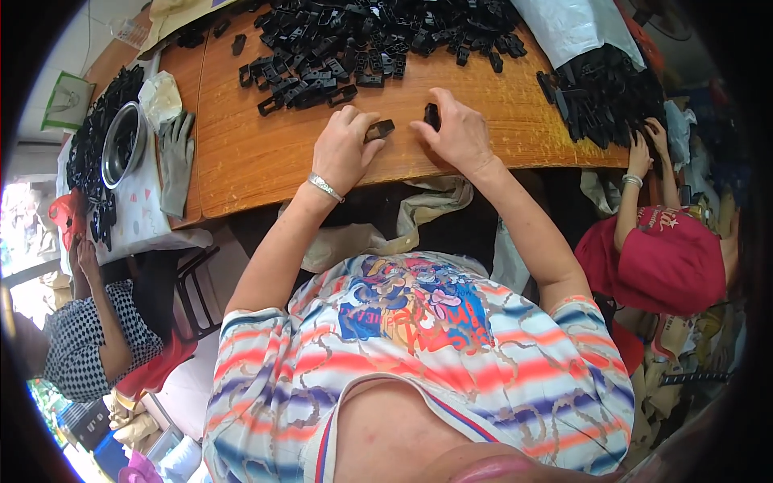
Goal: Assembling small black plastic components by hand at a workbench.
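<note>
My left hand [342, 145], with a silver bracelet at the wrist, is closed round a small black plastic part [386, 126] whose end sticks out between thumb and fingers. A short way to its right, my right hand [463, 133] grips another black plastic piece [432, 117] between thumb and forefinger. Both hands are over the near edge of the brown wooden table [250, 161], with a gap between them. Just beyond them spreads a large heap of black plastic parts [354, 48], frame-like and hollow. The fingers partly cover both held pieces.
At left are a metal bowl [113, 165], a grey glove [175, 161] and more black parts. A white sack [564, 28] lies by a dark pile [604, 88] at right. One co-worker sits on each side; the right one's hands [640, 153] touch that pile.
</note>
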Available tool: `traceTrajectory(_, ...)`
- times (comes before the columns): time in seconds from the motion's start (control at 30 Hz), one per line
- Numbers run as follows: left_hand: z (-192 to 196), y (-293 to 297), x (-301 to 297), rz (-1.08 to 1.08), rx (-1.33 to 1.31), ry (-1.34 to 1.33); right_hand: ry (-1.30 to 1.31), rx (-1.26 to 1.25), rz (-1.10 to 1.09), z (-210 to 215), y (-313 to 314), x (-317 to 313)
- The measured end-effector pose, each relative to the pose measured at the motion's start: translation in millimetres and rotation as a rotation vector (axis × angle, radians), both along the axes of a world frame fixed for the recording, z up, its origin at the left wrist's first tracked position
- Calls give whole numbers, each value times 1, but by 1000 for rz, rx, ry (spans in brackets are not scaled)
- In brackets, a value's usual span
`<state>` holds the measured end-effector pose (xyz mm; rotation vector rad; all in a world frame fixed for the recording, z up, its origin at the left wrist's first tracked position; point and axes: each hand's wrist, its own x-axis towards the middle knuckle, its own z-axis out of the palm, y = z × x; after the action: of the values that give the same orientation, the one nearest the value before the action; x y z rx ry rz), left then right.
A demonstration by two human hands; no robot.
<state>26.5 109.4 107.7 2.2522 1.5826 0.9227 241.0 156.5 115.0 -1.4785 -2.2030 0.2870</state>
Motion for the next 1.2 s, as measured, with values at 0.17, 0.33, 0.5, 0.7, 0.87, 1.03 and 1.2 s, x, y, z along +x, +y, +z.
traceTrajectory(0.17,-5,-6,-8,76,34,-51,1,-101,9,16,-10,5)
traceTrajectory(0.33,-5,-6,-4,91,13,-28,-29,-198,-60,17,-11,-5)
traceTrajectory(0.5,-6,-2,-6,75,-4,-21,37,-126,-57,4,-6,-4)
traceTrajectory(0.7,-6,2,-9,45,-60,-8,258,-3,288,13,-15,-26)
traceTrajectory(0.87,-9,3,-8,52,-89,-15,224,-19,413,5,-11,-36)
traceTrajectory(1.03,-5,2,-8,43,-113,-1,175,-32,458,7,-5,-34)
traceTrajectory(1.2,4,6,-9,5,-292,-160,89,-95,427,12,-3,-34)
